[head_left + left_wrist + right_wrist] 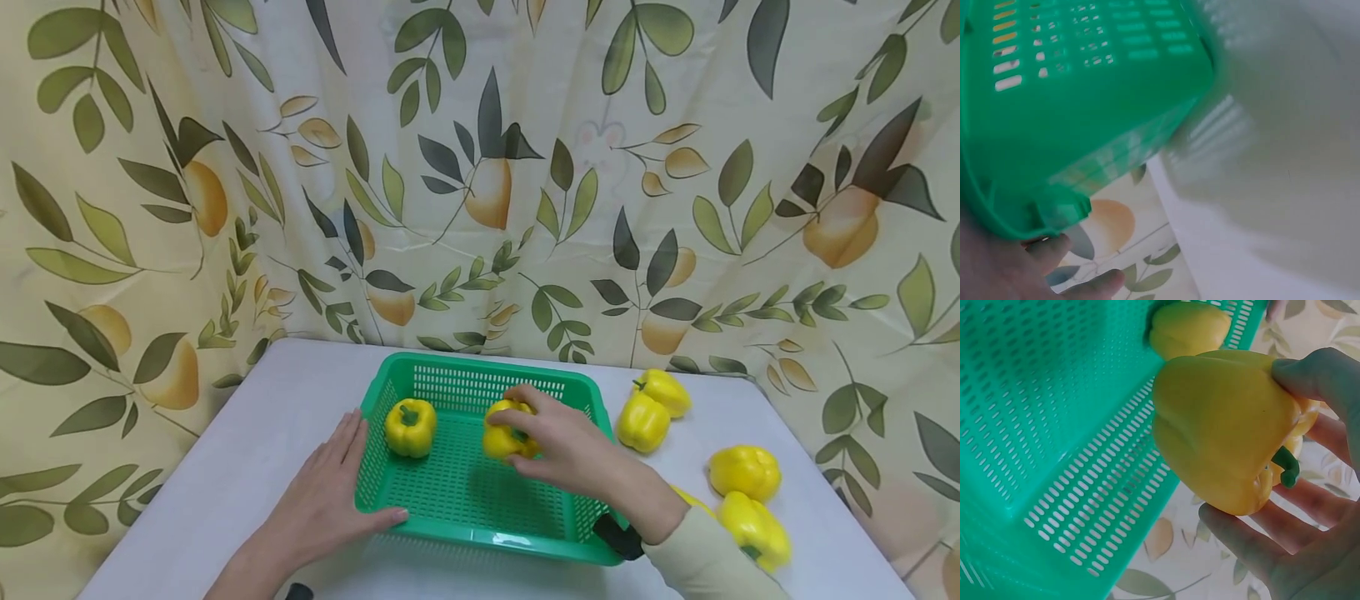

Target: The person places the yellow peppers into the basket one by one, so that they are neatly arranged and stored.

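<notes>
A green plastic basket (495, 540) with slotted walls stands on the white table. Over its floor my right hand (566, 437) grips a yellow bell pepper (501, 442); in the right wrist view thumb and fingers close round the pepper (1222, 431), its green stem toward the palm. Another yellow bell pepper (410, 428) sits inside at the basket's left end, stem up. My left hand (322, 492) rests on the basket's left rim, fingers straight and thumb over the front corner. In the left wrist view its fingers (1094, 286) show beside the basket (1085, 119).
Right of the basket, two yellow peppers (643, 422) touch at the back and two more (744, 472) lie nearer the table's right edge. Another is partly hidden behind my right forearm. A patterned curtain (480, 183) hangs behind the white table (292, 375).
</notes>
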`<state>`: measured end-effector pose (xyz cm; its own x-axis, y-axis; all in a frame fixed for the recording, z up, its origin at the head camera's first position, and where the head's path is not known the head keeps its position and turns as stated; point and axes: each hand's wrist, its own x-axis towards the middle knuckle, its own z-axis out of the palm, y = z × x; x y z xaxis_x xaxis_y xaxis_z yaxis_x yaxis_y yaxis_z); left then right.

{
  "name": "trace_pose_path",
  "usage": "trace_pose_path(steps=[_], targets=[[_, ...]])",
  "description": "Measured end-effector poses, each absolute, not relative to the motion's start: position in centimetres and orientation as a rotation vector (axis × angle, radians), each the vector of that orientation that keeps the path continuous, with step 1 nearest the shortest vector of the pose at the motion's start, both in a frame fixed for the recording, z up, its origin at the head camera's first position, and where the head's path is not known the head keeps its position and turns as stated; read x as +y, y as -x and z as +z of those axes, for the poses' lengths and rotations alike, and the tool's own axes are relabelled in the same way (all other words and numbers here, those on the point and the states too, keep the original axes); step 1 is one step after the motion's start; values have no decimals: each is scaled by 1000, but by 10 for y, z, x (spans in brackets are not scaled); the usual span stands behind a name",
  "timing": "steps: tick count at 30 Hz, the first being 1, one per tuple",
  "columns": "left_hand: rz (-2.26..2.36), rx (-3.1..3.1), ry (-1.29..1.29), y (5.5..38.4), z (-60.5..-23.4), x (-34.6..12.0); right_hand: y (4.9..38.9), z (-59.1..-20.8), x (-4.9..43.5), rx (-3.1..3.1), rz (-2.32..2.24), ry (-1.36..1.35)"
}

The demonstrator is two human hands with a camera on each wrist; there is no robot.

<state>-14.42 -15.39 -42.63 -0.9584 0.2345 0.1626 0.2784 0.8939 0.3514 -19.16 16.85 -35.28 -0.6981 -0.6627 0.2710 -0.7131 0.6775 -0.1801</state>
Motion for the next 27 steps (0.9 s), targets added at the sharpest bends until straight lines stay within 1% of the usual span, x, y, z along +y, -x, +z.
trace_pose_path(steps=[27], targets=[[-566,-2958,382,145,-431,-157,193,-359,115,-2721,349,-1332]])
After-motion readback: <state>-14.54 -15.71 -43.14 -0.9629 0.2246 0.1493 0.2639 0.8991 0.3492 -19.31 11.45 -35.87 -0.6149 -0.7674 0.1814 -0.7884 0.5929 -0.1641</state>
